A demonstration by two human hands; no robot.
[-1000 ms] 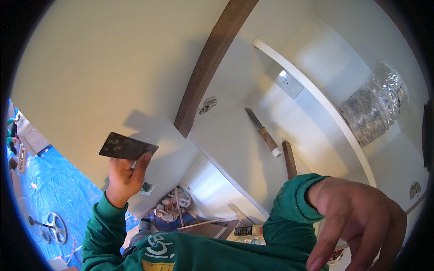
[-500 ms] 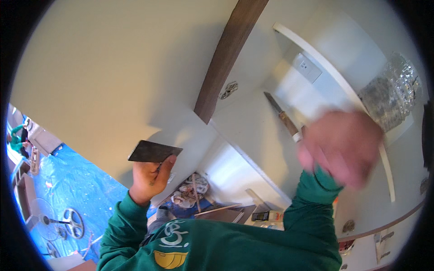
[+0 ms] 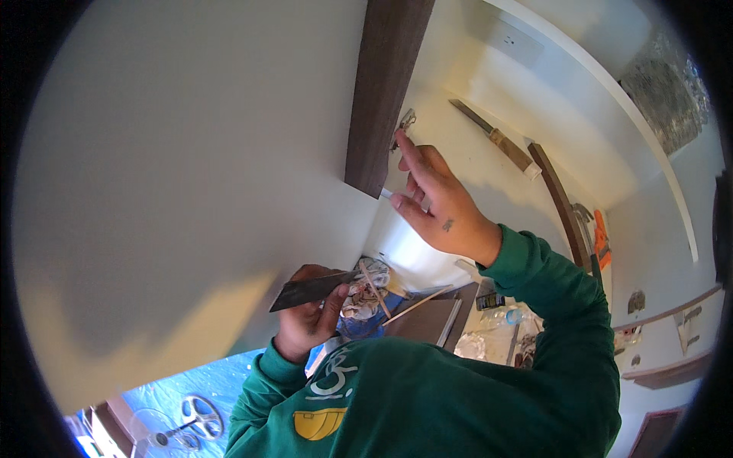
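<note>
My left hand [image 3: 301, 332] grips a thin, dark, flat plate [image 3: 313, 291] between thumb and fingers, in front of a broad pale panel [image 3: 191, 153]. My right hand [image 3: 450, 214] is raised with fingers apart beside the lower end of a dark brown wooden strip [image 3: 389, 91] along the panel's edge. Its index fingertip reaches a metal cabinet hinge [image 3: 407, 122]; the thumb is near the strip's bottom corner. I cannot tell how firmly either touches. A long-bladed knife [image 3: 508, 149] with a wooden handle lies inside the pale cabinet, beyond this hand.
Near the knife are another brown strip [image 3: 561, 198] and an orange-handled tool [image 3: 602, 240]. A curved-looking white shelf edge [image 3: 634, 107] crosses the right, with clear plastic wrap [image 3: 668, 95] beyond. Below lie crumpled rags [image 3: 363, 298], thin sticks and a bottle [image 3: 500, 317]. Blue sheeting [image 3: 229, 382] covers the floor.
My right hand has moved left from over the cabinet interior to the brown strip's end, and its fingers have spread. The view has shifted. My left hand still holds the dark plate.
</note>
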